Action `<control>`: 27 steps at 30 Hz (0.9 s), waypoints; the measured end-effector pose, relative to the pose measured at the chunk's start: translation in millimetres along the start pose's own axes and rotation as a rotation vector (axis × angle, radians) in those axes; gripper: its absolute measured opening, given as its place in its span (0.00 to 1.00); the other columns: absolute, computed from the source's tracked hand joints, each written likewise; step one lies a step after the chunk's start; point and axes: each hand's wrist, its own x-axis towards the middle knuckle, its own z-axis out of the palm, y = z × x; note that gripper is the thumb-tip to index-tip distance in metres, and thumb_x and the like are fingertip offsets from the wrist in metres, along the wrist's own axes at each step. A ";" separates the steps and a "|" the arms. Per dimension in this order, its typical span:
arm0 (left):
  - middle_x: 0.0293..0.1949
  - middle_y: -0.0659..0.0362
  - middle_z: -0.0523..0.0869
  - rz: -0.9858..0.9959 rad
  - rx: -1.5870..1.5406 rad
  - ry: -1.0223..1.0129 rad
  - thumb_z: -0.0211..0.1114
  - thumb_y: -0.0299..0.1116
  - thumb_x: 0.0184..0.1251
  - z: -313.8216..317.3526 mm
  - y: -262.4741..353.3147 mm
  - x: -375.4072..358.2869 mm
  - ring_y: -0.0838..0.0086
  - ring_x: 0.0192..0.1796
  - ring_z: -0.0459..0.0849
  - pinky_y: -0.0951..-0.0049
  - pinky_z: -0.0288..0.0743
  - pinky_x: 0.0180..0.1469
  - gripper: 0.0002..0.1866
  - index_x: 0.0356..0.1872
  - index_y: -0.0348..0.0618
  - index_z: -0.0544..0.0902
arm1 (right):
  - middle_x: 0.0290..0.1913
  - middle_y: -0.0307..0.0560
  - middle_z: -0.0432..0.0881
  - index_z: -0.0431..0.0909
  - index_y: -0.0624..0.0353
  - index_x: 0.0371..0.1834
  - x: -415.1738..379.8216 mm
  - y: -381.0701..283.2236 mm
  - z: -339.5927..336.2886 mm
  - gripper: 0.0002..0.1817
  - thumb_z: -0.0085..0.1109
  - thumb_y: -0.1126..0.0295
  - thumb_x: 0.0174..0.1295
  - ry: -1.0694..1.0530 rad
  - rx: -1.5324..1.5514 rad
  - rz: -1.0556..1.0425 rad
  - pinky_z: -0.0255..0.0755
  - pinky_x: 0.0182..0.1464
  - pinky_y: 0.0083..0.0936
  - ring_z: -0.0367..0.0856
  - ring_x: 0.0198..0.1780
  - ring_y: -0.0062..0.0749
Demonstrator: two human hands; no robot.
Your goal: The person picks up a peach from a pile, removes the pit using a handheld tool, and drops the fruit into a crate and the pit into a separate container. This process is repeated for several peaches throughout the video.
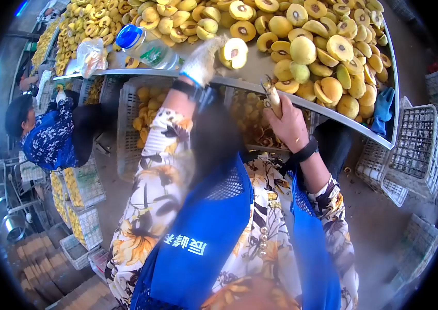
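Note:
My left hand (201, 63), in a whitish glove, is closed at the edge of a yellow peach half (234, 53), its cut face with the brown pit area turned up. Bare, my right hand (287, 121) wraps round a short wooden-handled tool (272, 97) whose narrow tip points up toward the table; the tip's exact shape is hard to make out. Many halved peaches (340, 48) are heaped on the metal table (260, 68) just beyond both hands. A clear bottle with a blue cap (149, 49) lies tilted beside my left hand.
Below the table edge stand a crate of peach halves (146, 111) and a crate with peach scraps (247, 116). A blue glove (382, 111) lies at the right corner, near stacked white crates (417, 144). A plastic bag (91, 56) rests left; a co-worker (48, 132) sits beyond.

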 end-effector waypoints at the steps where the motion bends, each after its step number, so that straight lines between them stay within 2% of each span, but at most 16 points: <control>1: 0.36 0.58 0.83 -0.049 -0.092 -0.026 0.49 0.49 0.68 7.7 -1.5 -10.8 0.78 0.31 0.82 0.80 0.75 0.29 0.21 0.45 0.41 0.76 | 0.30 0.64 0.77 0.69 0.64 0.45 4.6 1.0 1.6 0.19 0.59 0.66 0.53 0.016 -0.006 -0.070 0.70 0.36 0.40 0.76 0.35 0.59; 2: 0.36 0.58 0.83 0.129 0.153 -0.030 0.47 0.52 0.68 6.9 -13.0 -14.0 0.78 0.32 0.82 0.80 0.74 0.28 0.24 0.47 0.41 0.75 | 0.28 0.63 0.77 0.68 0.62 0.46 8.0 1.8 3.8 0.19 0.58 0.66 0.53 0.032 -0.012 -0.137 0.70 0.34 0.42 0.76 0.33 0.59; 4: 0.38 0.59 0.82 -0.041 0.024 -0.038 0.41 0.59 0.67 30.7 -5.5 -43.4 0.78 0.36 0.81 0.80 0.74 0.29 0.31 0.51 0.40 0.73 | 0.27 0.58 0.76 0.67 0.59 0.45 10.9 2.9 7.7 0.16 0.55 0.66 0.56 0.063 -0.060 -0.219 0.70 0.28 0.42 0.75 0.27 0.56; 7: 0.39 0.59 0.82 0.007 0.051 -0.076 0.40 0.62 0.66 46.0 -14.9 -54.7 0.78 0.37 0.80 0.79 0.74 0.30 0.32 0.50 0.42 0.74 | 0.31 0.66 0.77 0.69 0.65 0.44 6.7 -29.0 -3.7 0.19 0.58 0.64 0.54 0.008 -0.179 -0.149 0.70 0.38 0.40 0.76 0.37 0.61; 8: 0.41 0.59 0.81 -0.025 -0.115 0.053 0.41 0.61 0.67 59.4 -20.7 -55.3 0.77 0.39 0.80 0.79 0.75 0.32 0.31 0.47 0.42 0.76 | 0.30 0.66 0.77 0.70 0.65 0.44 3.5 -33.7 -6.4 0.19 0.58 0.63 0.55 0.000 -0.179 -0.213 0.71 0.36 0.41 0.76 0.35 0.61; 11: 0.41 0.59 0.82 0.149 -0.190 0.016 0.39 0.59 0.68 66.5 -47.2 -41.7 0.74 0.43 0.79 0.76 0.73 0.45 0.29 0.51 0.45 0.74 | 0.29 0.65 0.78 0.70 0.65 0.44 1.5 -20.2 4.3 0.21 0.60 0.60 0.55 0.026 -0.218 -0.076 0.72 0.34 0.40 0.77 0.34 0.59; 12: 0.42 0.57 0.81 0.169 -0.065 -0.019 0.38 0.54 0.71 65.5 -44.4 -44.9 0.74 0.46 0.78 0.74 0.69 0.54 0.27 0.50 0.43 0.75 | 0.29 0.64 0.78 0.70 0.65 0.45 2.0 -19.6 1.9 0.22 0.60 0.59 0.55 0.081 -0.174 -0.028 0.72 0.34 0.39 0.78 0.33 0.58; 14: 0.41 0.56 0.82 0.330 0.301 -0.145 0.38 0.57 0.70 59.1 -34.7 -54.2 0.75 0.42 0.79 0.75 0.72 0.48 0.29 0.49 0.43 0.76 | 0.28 0.62 0.79 0.70 0.65 0.45 3.7 -15.4 -7.3 0.24 0.62 0.57 0.54 0.189 -0.088 0.065 0.72 0.33 0.37 0.79 0.33 0.56; 15: 0.38 0.55 0.82 0.180 0.366 -0.200 0.37 0.60 0.68 59.7 -24.3 -59.7 0.75 0.36 0.79 0.76 0.73 0.41 0.32 0.48 0.43 0.77 | 0.27 0.58 0.80 0.70 0.66 0.47 6.7 -3.4 -11.7 0.26 0.63 0.55 0.54 0.245 -0.082 -0.057 0.73 0.33 0.33 0.81 0.32 0.50; 16: 0.36 0.55 0.82 0.032 0.441 -0.260 0.37 0.63 0.66 62.2 -10.0 -67.0 0.75 0.31 0.79 0.78 0.74 0.33 0.34 0.48 0.43 0.78 | 0.28 0.60 0.79 0.69 0.65 0.50 9.2 -5.4 -20.2 0.27 0.63 0.57 0.53 0.160 -0.047 -0.052 0.73 0.34 0.34 0.80 0.33 0.52; 18: 0.34 0.55 0.82 -0.006 0.467 -0.303 0.36 0.65 0.65 63.9 -9.2 -66.5 0.75 0.27 0.77 0.79 0.71 0.27 0.36 0.49 0.44 0.78 | 0.29 0.62 0.79 0.69 0.65 0.51 14.0 -1.3 -25.5 0.28 0.63 0.58 0.51 0.056 0.015 -0.102 0.74 0.36 0.33 0.80 0.34 0.52; 20: 0.39 0.55 0.81 0.066 0.325 -0.294 0.39 0.65 0.64 65.8 -8.6 -69.5 0.75 0.35 0.78 0.77 0.73 0.35 0.36 0.53 0.42 0.74 | 0.31 0.63 0.79 0.71 0.67 0.49 18.5 13.2 -14.7 0.27 0.63 0.58 0.51 0.019 0.067 -0.217 0.74 0.37 0.31 0.80 0.34 0.49; 23: 0.47 0.54 0.78 0.299 0.034 -0.255 0.42 0.63 0.65 67.4 -30.6 -65.0 0.75 0.47 0.77 0.74 0.73 0.49 0.36 0.57 0.39 0.70 | 0.24 0.48 0.78 0.72 0.66 0.46 18.7 6.2 -3.7 0.23 0.58 0.56 0.58 0.127 0.387 0.037 0.69 0.23 0.23 0.75 0.19 0.31; 24: 0.53 0.55 0.74 0.218 -0.071 -0.259 0.44 0.60 0.66 70.7 -32.9 -73.1 0.73 0.56 0.71 0.71 0.67 0.58 0.35 0.59 0.38 0.66 | 0.22 0.45 0.77 0.73 0.66 0.45 17.4 1.0 3.1 0.22 0.57 0.55 0.59 0.152 0.472 0.094 0.67 0.19 0.21 0.73 0.17 0.27; 25: 0.52 0.55 0.75 0.227 -0.078 -0.172 0.44 0.59 0.66 75.1 -37.0 -77.5 0.73 0.55 0.72 0.71 0.67 0.57 0.34 0.59 0.38 0.66 | 0.21 0.42 0.76 0.74 0.66 0.44 16.1 -4.3 9.9 0.22 0.56 0.55 0.61 0.181 0.557 0.149 0.65 0.16 0.19 0.71 0.14 0.23; 27: 0.50 0.54 0.76 0.252 -0.093 0.001 0.43 0.59 0.67 84.9 -47.4 -77.7 0.71 0.53 0.74 0.71 0.69 0.56 0.32 0.57 0.38 0.68 | 0.22 0.47 0.78 0.74 0.66 0.43 18.1 2.4 27.5 0.22 0.56 0.55 0.60 0.173 0.175 0.275 0.69 0.20 0.24 0.76 0.17 0.31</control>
